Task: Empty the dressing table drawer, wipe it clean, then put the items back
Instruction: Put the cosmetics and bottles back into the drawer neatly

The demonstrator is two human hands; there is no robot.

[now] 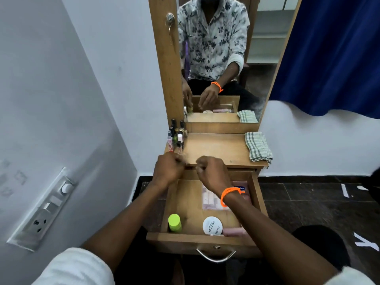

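Both hands, left hand (169, 168) and right hand (212, 172), are blurred above the drawer (202, 239), fingers curled; any hold unclear.

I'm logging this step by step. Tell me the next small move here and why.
Probably set down whatever the left hand carries beside the small bottles on the tabletop, then reach back into the open drawer. The green-capped bottle, the white nail polish remover tub and a clear pouch still lie inside, so emptying is unfinished.
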